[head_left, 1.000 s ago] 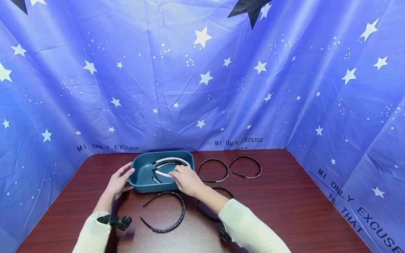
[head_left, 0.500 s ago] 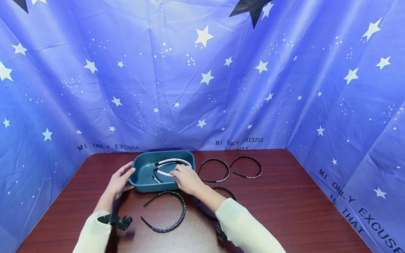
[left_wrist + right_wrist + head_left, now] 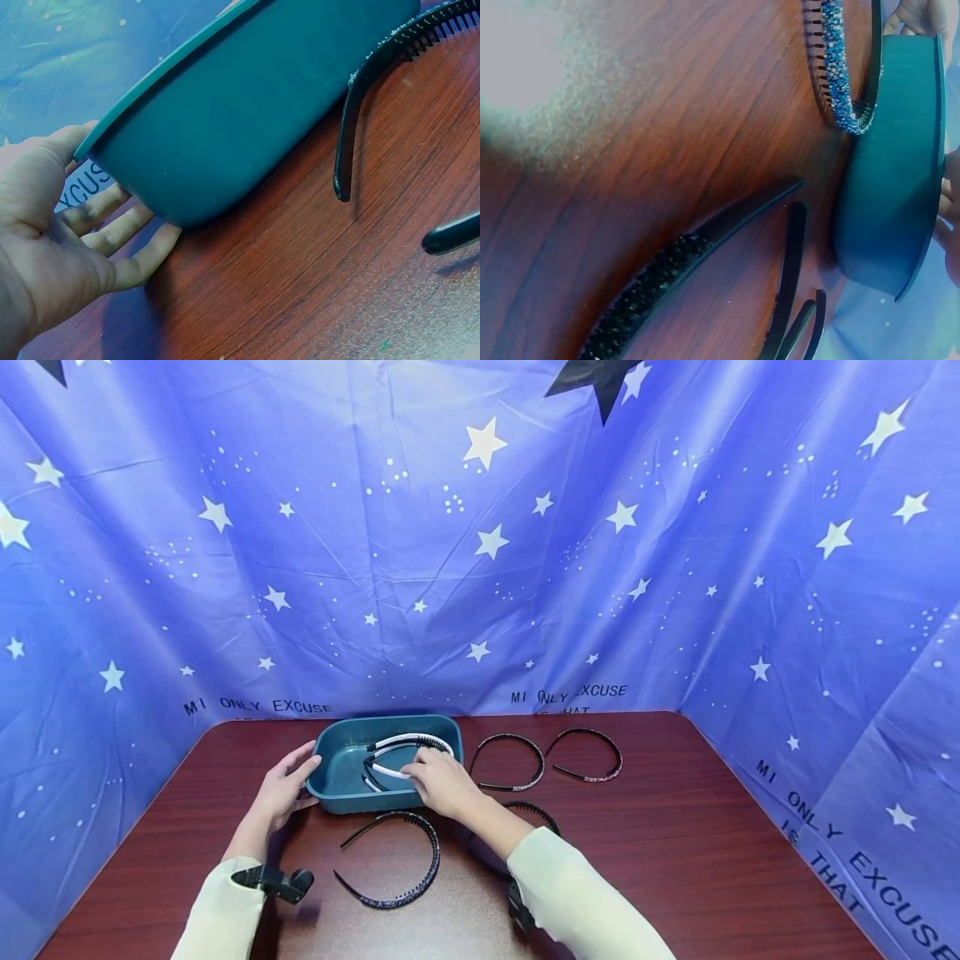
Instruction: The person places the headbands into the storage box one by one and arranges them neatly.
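On the table's far side stands a teal box point(image 3: 360, 803). My left hand point(image 3: 277, 793) holds its left end, thumb over the rim; in the left wrist view several fingers rest against the outer wall. Inside the box's right half lie white-and-black headbands point(image 3: 393, 740), partly overlapping. My right hand point(image 3: 444, 785) reaches over the right front rim and pinches a white headband point(image 3: 388, 771), covering part of it. In the right wrist view, only part of the right hand point(image 3: 952, 195) shows, at the edge beside the box.
A black beaded headband point(image 3: 393, 904) lies in front of the box, and another black headband point(image 3: 543, 816) is partly under the right forearm. Two glittery headbands, one nearer the box point(image 3: 517, 788) and one farther right point(image 3: 603, 777), lie on the dark red table point(image 3: 712, 843). A starry blue curtain encloses the table.
The right forearm has shifted slightly left while its hand stays at the white headband, which has barely moved. The left hand and box stay in place.
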Demonstrator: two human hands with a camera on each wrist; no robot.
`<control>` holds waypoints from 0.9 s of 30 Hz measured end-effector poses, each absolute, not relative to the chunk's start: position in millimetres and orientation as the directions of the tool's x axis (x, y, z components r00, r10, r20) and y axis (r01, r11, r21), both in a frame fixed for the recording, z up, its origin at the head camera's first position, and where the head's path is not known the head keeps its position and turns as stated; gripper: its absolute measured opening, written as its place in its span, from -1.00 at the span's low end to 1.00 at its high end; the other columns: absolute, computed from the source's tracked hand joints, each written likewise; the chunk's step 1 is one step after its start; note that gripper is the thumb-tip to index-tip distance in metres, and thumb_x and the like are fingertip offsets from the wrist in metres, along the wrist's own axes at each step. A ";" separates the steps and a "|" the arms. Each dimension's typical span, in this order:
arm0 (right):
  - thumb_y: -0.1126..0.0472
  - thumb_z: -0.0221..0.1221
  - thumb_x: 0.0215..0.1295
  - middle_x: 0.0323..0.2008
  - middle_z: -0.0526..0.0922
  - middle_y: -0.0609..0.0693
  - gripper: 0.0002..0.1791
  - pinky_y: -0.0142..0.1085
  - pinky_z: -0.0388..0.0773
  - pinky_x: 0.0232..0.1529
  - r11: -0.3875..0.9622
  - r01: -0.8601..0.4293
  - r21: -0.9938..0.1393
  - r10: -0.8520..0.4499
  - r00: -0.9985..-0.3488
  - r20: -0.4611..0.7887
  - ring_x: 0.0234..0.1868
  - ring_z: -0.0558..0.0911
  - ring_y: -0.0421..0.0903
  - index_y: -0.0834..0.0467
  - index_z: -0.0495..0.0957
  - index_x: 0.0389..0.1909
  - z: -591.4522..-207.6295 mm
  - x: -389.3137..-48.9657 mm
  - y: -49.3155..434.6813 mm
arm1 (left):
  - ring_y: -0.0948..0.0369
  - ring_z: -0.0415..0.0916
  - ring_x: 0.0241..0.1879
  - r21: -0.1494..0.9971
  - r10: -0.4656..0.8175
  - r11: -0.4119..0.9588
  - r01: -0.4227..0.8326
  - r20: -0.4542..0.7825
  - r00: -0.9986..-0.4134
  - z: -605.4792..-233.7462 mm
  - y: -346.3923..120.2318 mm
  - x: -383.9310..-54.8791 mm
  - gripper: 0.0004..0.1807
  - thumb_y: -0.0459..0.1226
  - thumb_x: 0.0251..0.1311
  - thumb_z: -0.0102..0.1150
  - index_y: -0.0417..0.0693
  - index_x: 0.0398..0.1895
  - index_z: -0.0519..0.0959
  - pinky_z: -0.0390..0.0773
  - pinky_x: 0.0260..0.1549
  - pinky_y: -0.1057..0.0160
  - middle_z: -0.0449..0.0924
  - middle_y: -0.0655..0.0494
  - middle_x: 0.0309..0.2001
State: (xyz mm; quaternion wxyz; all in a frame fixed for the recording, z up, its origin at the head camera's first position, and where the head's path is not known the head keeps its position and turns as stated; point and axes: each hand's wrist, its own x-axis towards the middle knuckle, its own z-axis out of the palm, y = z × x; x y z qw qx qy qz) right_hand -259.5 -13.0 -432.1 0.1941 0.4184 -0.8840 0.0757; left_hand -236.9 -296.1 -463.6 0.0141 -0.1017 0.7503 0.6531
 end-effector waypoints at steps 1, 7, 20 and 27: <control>0.16 0.16 0.27 -0.31 0.56 -0.15 -0.80 -0.39 0.45 -0.20 0.639 -0.769 0.018 -0.709 -0.579 0.403 -0.25 0.51 -0.22 -0.05 0.67 -0.13 -431.7 -259.5 -13.2 | -0.01 0.33 0.16 0.977 -0.133 0.126 -0.170 -0.153 -0.979 -463.7 -296.0 -236.7 -0.25 0.08 0.31 -0.07 0.05 0.47 -0.01 0.60 -0.10 0.01 -0.02 -0.20 0.41; 0.17 0.19 0.25 -0.33 0.55 -0.14 -0.80 -0.40 0.44 -0.25 0.640 -0.768 -0.031 -0.699 -0.598 0.392 -0.29 0.51 -0.22 -0.04 0.68 -0.14 -429.4 -259.0 -14.3 | -0.08 0.27 0.21 0.978 -0.131 0.121 -0.170 -0.154 -0.979 -464.0 -294.8 -236.1 -0.25 0.08 0.31 -0.06 0.06 0.47 -0.01 0.59 -0.09 -0.02 -0.03 -0.23 0.41; 0.17 0.19 0.24 -0.34 0.56 -0.15 -0.81 -0.44 0.41 -0.29 0.661 -0.745 -0.085 -0.677 -0.642 0.361 -0.30 0.49 -0.25 -0.07 0.69 -0.16 -428.2 -259.5 -15.2 | -0.13 0.20 0.25 0.976 -0.136 0.125 -0.178 -0.161 -0.978 -464.6 -295.5 -237.5 -0.24 0.11 0.30 -0.06 0.07 0.47 -0.01 0.59 -0.09 -0.01 -0.03 -0.22 0.41; 0.17 0.20 0.24 -0.34 0.55 -0.15 -0.82 -0.45 0.41 -0.29 0.668 -0.735 -0.118 -0.667 -0.661 0.344 -0.30 0.49 -0.25 -0.06 0.69 -0.17 -427.4 -259.3 -16.0 | -0.12 0.20 0.25 0.976 -0.136 0.127 -0.177 -0.159 -0.978 -464.8 -295.7 -237.5 -0.24 0.11 0.30 -0.06 0.07 0.47 -0.01 0.59 -0.09 -0.01 -0.03 -0.21 0.42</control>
